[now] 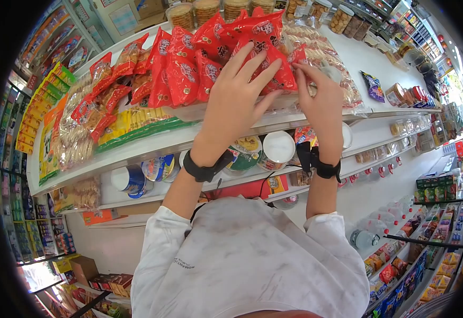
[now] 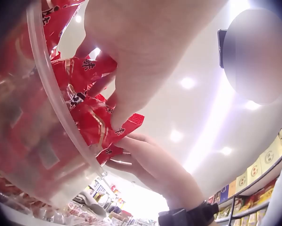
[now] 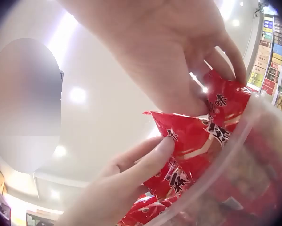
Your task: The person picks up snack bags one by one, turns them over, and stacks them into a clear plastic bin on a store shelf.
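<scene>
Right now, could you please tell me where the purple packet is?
In the head view, the purple packet is on the right part of the white counter, right of the right hand and just left of some jars.

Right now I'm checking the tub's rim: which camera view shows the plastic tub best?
The left wrist view: the clear plastic tub fills much of its left side, showing a long stretch of rim. The right wrist view shows rim and wall at lower right; in the head view, red snack packets mostly hide it.
</scene>
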Tool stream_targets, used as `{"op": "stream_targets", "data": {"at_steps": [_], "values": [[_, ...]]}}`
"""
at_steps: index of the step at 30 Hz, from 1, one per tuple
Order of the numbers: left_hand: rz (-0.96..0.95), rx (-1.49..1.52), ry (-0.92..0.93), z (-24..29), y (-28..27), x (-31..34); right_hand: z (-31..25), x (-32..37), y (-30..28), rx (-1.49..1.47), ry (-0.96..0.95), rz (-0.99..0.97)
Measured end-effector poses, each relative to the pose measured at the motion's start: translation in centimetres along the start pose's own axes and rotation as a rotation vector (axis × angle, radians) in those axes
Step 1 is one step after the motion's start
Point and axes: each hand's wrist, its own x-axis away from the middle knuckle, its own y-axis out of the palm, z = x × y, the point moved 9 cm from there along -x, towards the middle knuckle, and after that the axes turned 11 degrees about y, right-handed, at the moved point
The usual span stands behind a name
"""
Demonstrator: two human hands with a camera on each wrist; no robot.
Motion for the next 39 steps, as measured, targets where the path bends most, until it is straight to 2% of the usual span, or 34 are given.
{"op": "stream_targets", "data": {"at_steps": [3, 6, 9, 13, 17, 18, 21, 25, 26, 29, 32, 33, 35, 38, 39], "values": [[-0.016, 0.021, 0.018, 0.4, 0.2, 0.0, 0.0, 0.3, -0.4, 0.046, -0.079, -0.086], [0.030, 0.027, 0.000, 0.8, 0.1, -0.1, -0.2, -0.7, -0.7, 0.137, 0.025, -0.257], [0.139, 0.031, -0.035, -0.1, 0.9, 0.6, -0.9, -3.7, -2.2, -0.067, -0.037, -0.114], [0.144, 0.040, -0.033, 0.4, 0.5, 1.1, -4.8, -6.3, -2.5, -0.070, -0.376, 0.000], [0.147, 0.060, -0.017, 0.4, 0.0, 1.6, -3.3, -9.3, 2.8, -0.138, -0.254, -0.450], [0.150, 0.063, -0.018, 0.2, -0.2, 1.6, -4.4, -9.1, 2.8, -0.261, -0.351, -0.439], [0.141, 0.043, -0.025, 0.5, -0.3, 1.6, -3.5, -9.7, 5.4, -0.246, -0.269, -0.601], [0.126, 0.069, -0.022, 0.5, -0.2, 1.6, -3.8, -10.1, 5.7, -0.202, -0.202, -0.593], [0.127, 0.068, -0.023, 0.4, -0.2, 1.4, -4.1, -10.1, 5.9, -0.152, -0.264, -0.559], [0.127, 0.092, -0.013, 0.7, -0.6, 1.1, -2.5, -10.0, 7.0, -0.135, -0.040, -0.607], [0.194, 0.132, 0.000, 1.5, -3.0, 0.9, -2.3, -9.9, 7.6, -0.136, -0.095, -0.628], [0.251, 0.141, -0.008, 1.5, -4.9, 1.3, -2.1, -9.5, 7.4, -0.129, -0.023, -0.707], [0.368, 0.162, -0.011, 1.2, -8.3, 1.9, -2.3, -9.7, 6.4, -0.134, -0.210, -0.555], [0.532, 0.077, -0.079, -1.7, -14.0, 4.9, -2.7, -9.1, 4.2, -0.194, -0.108, -0.481], [0.576, 0.109, -0.175, -3.7, -15.1, 6.3, -2.8, -9.0, 4.0, -0.213, -0.111, -0.478]]}}
